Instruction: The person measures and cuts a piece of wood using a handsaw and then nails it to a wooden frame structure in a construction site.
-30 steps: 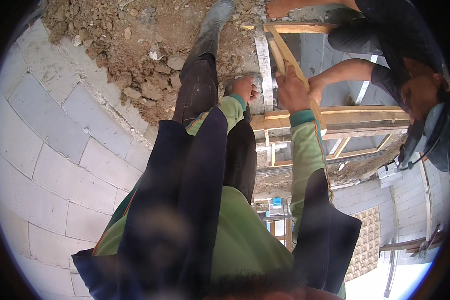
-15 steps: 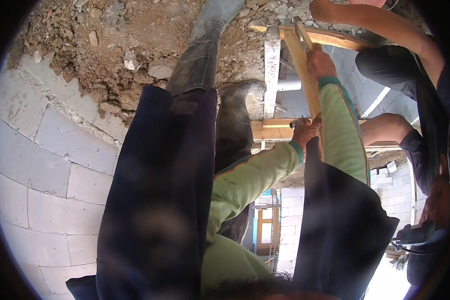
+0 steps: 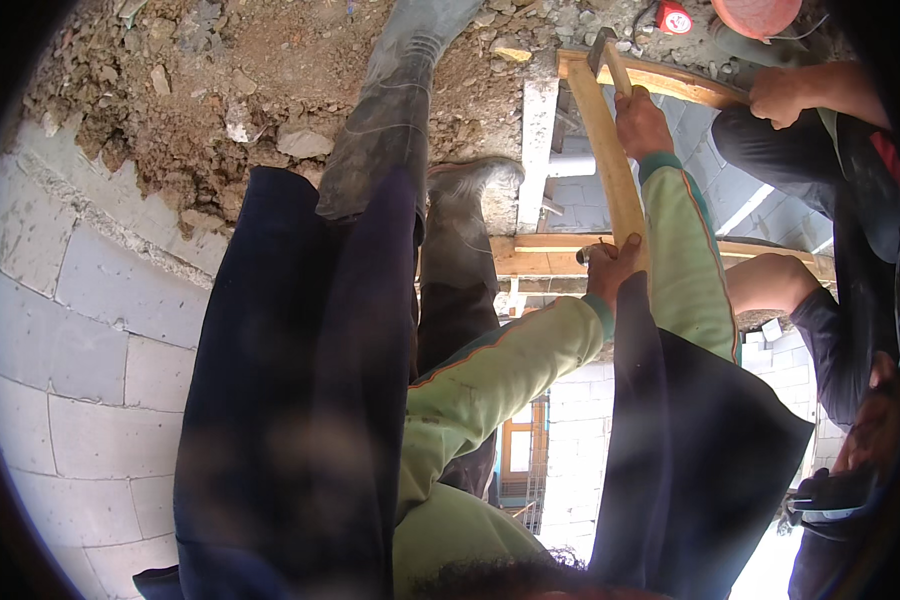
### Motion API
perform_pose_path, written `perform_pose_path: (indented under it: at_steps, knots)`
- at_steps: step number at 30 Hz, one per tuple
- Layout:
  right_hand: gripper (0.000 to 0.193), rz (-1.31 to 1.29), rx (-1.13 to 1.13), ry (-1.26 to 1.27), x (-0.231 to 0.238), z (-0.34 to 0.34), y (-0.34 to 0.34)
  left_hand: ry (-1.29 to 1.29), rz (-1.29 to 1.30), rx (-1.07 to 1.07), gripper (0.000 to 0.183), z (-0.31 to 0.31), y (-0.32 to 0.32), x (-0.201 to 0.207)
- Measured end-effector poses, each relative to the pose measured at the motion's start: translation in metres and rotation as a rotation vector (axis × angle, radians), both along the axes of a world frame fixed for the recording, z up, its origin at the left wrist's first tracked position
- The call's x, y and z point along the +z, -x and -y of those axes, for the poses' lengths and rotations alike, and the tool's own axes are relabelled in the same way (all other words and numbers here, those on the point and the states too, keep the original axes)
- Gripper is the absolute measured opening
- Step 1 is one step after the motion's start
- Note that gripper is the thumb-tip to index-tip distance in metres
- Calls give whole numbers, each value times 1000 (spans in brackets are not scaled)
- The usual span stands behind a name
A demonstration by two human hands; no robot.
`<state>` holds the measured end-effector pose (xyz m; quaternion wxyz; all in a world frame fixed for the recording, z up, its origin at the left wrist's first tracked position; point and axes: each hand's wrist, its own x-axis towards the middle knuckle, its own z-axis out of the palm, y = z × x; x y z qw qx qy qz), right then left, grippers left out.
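My right hand (image 3: pixel 642 125) is closed around the wooden handle of a hammer (image 3: pixel 618 72). The hammer's metal head lies over the upper end of a long wooden board (image 3: pixel 608 150), by its joint with a crossing plank (image 3: pixel 670 78). Lower down, my left hand (image 3: pixel 612 268) is closed at the board's left edge, thumb on the wood. A small dark round piece (image 3: pixel 586 255) shows beside its fingers; I cannot make out what it is. Both arms wear light green sleeves with teal cuffs.
A co-worker crouches at the right, one hand (image 3: pixel 778 96) near the plank's end. Another wooden beam (image 3: pixel 540 256) crosses below. Pale block wall (image 3: pixel 110 340) curves at left; rubble and soil (image 3: pixel 240 90) lie above it. My boots (image 3: pixel 385 130) rest on the ground. A red object (image 3: pixel 673 18) lies top right.
The co-worker's hand has drawn back from the top to the right end of the plank, uncovering the red object. My hands keep their holds; the hammer's head has shifted slightly.
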<state>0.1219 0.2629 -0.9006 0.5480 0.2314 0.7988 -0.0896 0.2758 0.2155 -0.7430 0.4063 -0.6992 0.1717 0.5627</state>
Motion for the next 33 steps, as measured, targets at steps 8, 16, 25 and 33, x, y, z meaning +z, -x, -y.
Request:
perform_pose_path:
  at_steps: [8,16,25,33]
  knots:
    - [44,32,-75,22,-22,1,17,-40,-66,13,52,-6,9,-9]
    - [45,137,-67,27,-11,8,68,115,-111,-73,40,-5,36,-8]
    - [41,182,-144,90,-42,-1,68,87,-237,-93,39,7,33,-7]
    - [35,160,-67,-3,-45,-21,32,-59,-111,-32,43,6,-6,-7]
